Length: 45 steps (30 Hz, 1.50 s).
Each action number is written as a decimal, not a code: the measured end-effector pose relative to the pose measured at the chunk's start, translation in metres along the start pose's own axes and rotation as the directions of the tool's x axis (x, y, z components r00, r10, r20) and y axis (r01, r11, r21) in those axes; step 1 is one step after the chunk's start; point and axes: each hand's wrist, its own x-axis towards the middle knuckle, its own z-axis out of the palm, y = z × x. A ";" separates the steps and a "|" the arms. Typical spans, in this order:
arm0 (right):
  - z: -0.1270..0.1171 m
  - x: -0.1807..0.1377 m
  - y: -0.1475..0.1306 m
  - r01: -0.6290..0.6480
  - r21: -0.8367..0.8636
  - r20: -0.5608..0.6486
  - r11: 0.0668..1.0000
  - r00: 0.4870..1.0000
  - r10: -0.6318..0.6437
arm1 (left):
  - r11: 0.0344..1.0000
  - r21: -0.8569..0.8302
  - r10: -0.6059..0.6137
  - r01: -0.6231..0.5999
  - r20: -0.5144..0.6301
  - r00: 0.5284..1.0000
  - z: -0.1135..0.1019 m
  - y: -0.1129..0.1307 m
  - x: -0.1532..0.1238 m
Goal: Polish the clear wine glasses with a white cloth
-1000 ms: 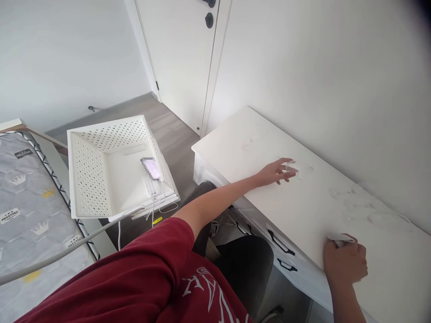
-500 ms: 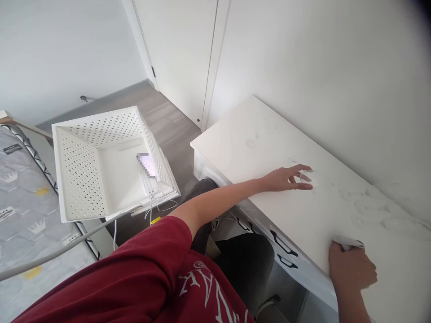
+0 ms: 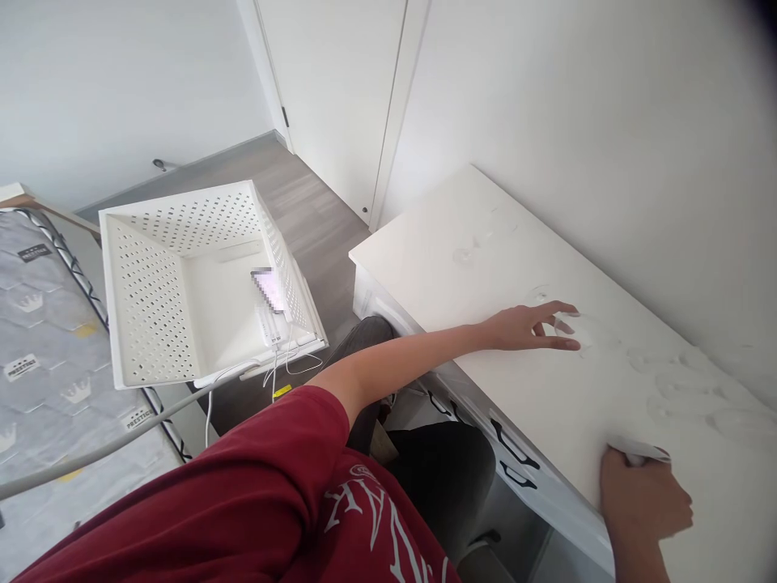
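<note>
My left hand (image 3: 534,328) reaches far across the white desk top (image 3: 437,243). Its fingers are spread, and the fingertips rest on a faint round mark (image 3: 583,330) on the surface. Whether anything small sits under the fingertips is too faint to tell. At the desk's near edge my right hand (image 3: 647,498) is closed in a fist round a white folded piece (image 3: 637,448), whose end pokes out above the knuckles. More faint round marks (image 3: 673,380) lie between the two hands, toward the wall.
Desk drawers with black handles (image 3: 513,457) face my legs. A white perforated bin (image 3: 151,300) holding a charger and cables (image 3: 270,328) stands left of the desk. A grey mattress (image 3: 42,324) is at far left, and a closed white door (image 3: 340,89) is behind.
My left hand has slid to the right along the desk top, fingers still spread. My right fist has stayed at the near edge with the white piece in it.
</note>
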 end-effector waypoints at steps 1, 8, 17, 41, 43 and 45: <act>0.002 0.001 0.001 0.004 0.000 -0.006 1.000 1.000 -0.004 | 1.000 -0.005 -0.004 0.004 0.003 1.000 0.000 0.001 -0.001; 0.008 0.008 0.008 0.038 0.047 -0.037 0.998 0.999 -0.037 | 0.999 -0.035 -0.023 0.025 0.064 0.998 -0.007 0.010 -0.008; 0.006 0.007 0.008 0.076 0.076 -0.093 0.994 0.993 -0.068 | 0.999 -0.031 -0.034 0.037 0.089 0.995 -0.009 0.013 -0.015; -0.005 -0.006 -0.002 0.159 0.025 -0.023 0.987 0.987 -0.158 | 0.996 0.078 -0.039 0.034 0.074 0.997 -0.004 0.005 -0.009; -0.005 -0.008 -0.002 0.154 0.031 -0.018 0.988 0.988 -0.153 | 0.996 0.082 -0.054 0.047 0.079 0.995 -0.004 0.008 -0.011; -0.005 -0.008 -0.002 0.140 0.051 -0.012 0.989 0.990 -0.140 | 0.995 0.083 -0.059 0.052 0.084 0.995 -0.004 0.011 -0.012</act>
